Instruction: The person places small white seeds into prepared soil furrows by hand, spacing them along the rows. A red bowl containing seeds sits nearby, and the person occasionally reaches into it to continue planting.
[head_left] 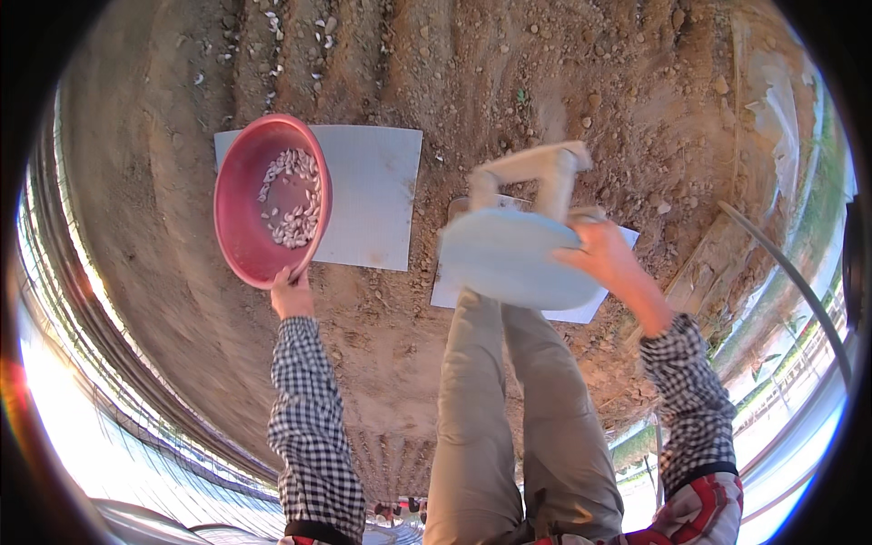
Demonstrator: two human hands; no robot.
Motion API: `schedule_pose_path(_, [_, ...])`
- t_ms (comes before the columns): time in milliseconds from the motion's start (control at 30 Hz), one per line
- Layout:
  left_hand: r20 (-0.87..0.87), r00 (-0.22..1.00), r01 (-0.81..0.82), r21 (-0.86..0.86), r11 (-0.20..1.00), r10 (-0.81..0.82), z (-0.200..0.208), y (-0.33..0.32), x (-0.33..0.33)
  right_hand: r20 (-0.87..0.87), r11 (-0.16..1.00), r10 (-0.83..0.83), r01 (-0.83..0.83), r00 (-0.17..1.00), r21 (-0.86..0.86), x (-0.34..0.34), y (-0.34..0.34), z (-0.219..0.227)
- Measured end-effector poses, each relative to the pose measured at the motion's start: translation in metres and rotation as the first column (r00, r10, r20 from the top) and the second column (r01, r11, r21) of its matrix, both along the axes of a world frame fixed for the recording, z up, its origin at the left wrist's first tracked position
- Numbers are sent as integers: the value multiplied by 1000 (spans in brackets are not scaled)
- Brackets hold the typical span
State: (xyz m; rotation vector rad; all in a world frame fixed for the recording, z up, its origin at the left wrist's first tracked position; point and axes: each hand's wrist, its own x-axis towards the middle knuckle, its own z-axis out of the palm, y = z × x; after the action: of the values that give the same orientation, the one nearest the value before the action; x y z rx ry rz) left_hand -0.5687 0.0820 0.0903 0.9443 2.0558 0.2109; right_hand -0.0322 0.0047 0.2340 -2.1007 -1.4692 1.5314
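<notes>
My left hand (291, 294) grips the near rim of a red plastic basin (238, 204). The basin is tilted, and pale pieces that look like garlic cloves (298, 222) lie along its right side. On the right, my right hand (610, 259) is closed on the edge of a small stool (518, 259) with a light blue padded seat and wooden-looking legs. The stool is tipped, legs pointing away from me, and smeared by motion. Its seat hides part of what lies behind it, and some of my right fingers are out of sight.
A white board (377, 195) lies on the brown soil (381, 318) behind the basin. Another white board (445, 292) shows under the stool. Furrows with scattered white pieces (272, 23) run at the far left. A curved pipe (790, 268) and plastic sheeting (777, 109) edge the right.
</notes>
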Motion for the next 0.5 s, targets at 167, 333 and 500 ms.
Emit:
schedule_pose_path(167, [-304,912,292,16,956,-274,137,28,-19,-260,982,-186,183,947,-36,-106,74,-47])
schedule_pose_path(333, [604,579,-670,-30,742,548,202,77,-72,-423,953,-300,285,855,-99,-232,137,-106])
schedule_pose_path(500, [525,739,-508,21,861,423,209,126,-134,-403,940,-337,325,851,-102,-342,174,-176])
